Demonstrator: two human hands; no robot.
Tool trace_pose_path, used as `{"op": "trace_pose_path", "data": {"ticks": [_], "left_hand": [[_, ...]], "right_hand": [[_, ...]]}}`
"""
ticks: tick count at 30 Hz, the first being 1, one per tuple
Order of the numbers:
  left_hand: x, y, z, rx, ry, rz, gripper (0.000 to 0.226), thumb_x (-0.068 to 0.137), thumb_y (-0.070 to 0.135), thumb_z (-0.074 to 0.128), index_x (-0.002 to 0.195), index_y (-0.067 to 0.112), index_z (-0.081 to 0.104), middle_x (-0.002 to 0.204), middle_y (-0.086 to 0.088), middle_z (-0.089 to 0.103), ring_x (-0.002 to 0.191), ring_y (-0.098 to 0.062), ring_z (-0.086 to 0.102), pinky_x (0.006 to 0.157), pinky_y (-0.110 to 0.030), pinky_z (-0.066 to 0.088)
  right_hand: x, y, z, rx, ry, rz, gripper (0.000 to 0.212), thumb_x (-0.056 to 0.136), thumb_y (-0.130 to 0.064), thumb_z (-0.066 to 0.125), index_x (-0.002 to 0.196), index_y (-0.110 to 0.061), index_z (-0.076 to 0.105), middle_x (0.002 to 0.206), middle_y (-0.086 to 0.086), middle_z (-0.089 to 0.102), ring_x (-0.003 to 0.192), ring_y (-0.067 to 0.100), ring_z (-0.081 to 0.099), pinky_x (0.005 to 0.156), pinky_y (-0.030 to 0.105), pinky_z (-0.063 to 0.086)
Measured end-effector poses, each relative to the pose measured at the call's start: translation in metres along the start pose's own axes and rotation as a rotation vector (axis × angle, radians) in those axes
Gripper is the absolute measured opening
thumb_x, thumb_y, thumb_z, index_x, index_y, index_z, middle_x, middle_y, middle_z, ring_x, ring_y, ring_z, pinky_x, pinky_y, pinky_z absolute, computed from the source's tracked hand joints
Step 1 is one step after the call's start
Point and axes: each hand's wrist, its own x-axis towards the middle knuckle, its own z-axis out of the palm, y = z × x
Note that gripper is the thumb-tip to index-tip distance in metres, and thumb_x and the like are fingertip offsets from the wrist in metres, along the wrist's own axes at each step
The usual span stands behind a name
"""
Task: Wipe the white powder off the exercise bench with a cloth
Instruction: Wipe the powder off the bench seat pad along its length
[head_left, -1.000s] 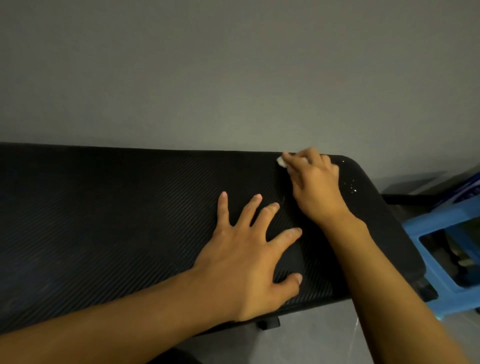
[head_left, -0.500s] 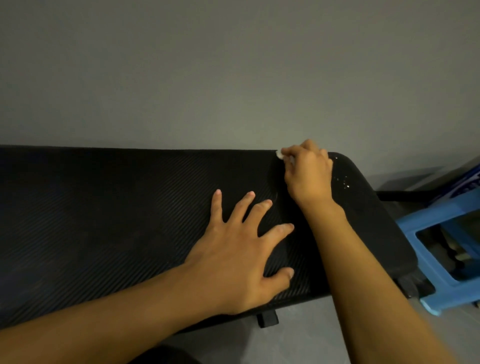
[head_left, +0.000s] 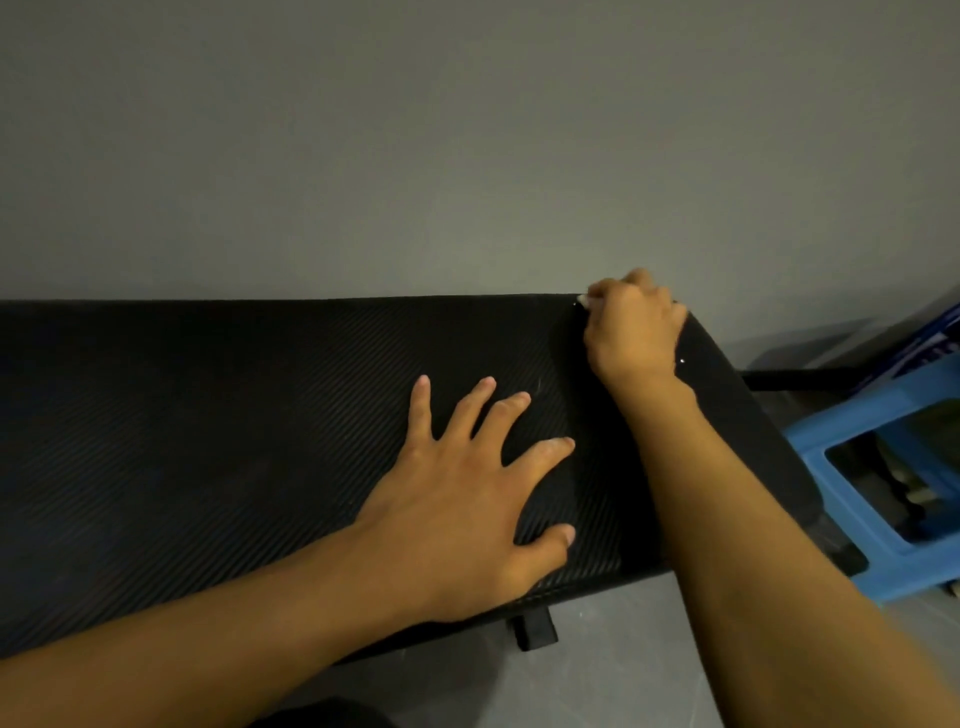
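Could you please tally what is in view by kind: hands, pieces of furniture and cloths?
Hands: 2, the left hand spread flat and the right hand with its fingers curled.
Furniture: 2, the black exercise bench and the blue stool.
Cloths: 1, the white cloth, mostly hidden by the right hand that grips it.
Total: 5.

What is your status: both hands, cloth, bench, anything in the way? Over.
Left hand flat on bench, fingers spread. Right hand grips white cloth at far edge. Few powder specks beside it. Nothing in the way; blue stool off bench end.
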Motion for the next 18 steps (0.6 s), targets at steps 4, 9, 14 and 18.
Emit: {"op": "trace_pose_path", "data": {"ticks": [4,9,14,18], "left_hand": [[0.001,0.000,-0.001,0.005,-0.024,0.004,0.071,0.092,0.075,0.023,0.155,0.046,0.006,0.167,-0.005,-0.004,0.153,-0.030,-0.016,0.116,-0.070,-0.011],[0.002,0.002,-0.001,0.010,-0.031,-0.003,0.072,0.092,0.074,0.024,0.156,0.045,0.006,0.167,-0.005,-0.005,0.153,-0.030,-0.017,0.116,-0.069,-0.011],[0.001,0.000,-0.002,0.016,-0.041,0.003,0.071,0.093,0.074,0.025,0.155,0.045,0.006,0.167,-0.006,-0.005,0.154,-0.030,-0.016,0.116,-0.070,-0.010],[0.001,0.001,-0.001,0.016,-0.028,0.004,0.070,0.093,0.074,0.025,0.155,0.045,0.006,0.167,-0.006,-0.004,0.154,-0.030,-0.015,0.116,-0.070,-0.009]], "right_hand": [[-0.033,-0.003,-0.009,0.135,-0.087,-0.317,0.033,0.103,-0.021,0.050,0.133,-0.019,0.062,0.124,0.006,0.055,0.110,0.030,0.051,0.094,0.047,0.039],[-0.043,0.020,-0.009,0.223,-0.035,-0.256,0.031,0.101,-0.018,0.054,0.129,-0.020,0.066,0.119,0.003,0.058,0.106,0.027,0.056,0.091,0.043,0.041],[-0.046,0.001,-0.011,0.276,-0.095,-0.230,0.028,0.101,-0.016,0.054,0.127,-0.012,0.065,0.120,0.003,0.054,0.108,0.025,0.058,0.095,0.048,0.048],[-0.084,0.011,-0.022,0.321,-0.121,-0.361,0.027,0.099,-0.016,0.058,0.124,-0.016,0.067,0.112,-0.003,0.053,0.103,0.018,0.058,0.091,0.048,0.051]]}}
